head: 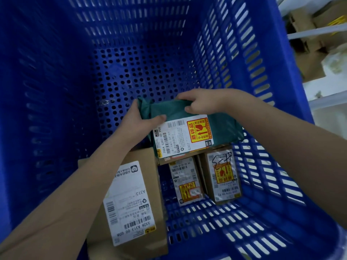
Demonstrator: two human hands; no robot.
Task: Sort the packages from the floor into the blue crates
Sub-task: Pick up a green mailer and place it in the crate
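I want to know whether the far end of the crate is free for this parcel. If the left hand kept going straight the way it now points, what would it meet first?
Probably nothing but the crate's bare perforated floor: the left hand, gripping the green parcel, points up-frame over open floor. Depth is hard to judge.

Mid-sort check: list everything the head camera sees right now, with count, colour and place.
Crate: one, blue, fills the view.
Green package: one, white label with fragile sticker, held over the crate's near right.
Large box: one, brown with white label, crate floor near left.
Small boxes: two, brown with yellow fragile stickers, side by side below the green package.
Shelf boxes: several, brown, blurred, outside the crate at right.
Hands: left and right, both gripping the green package's far end.
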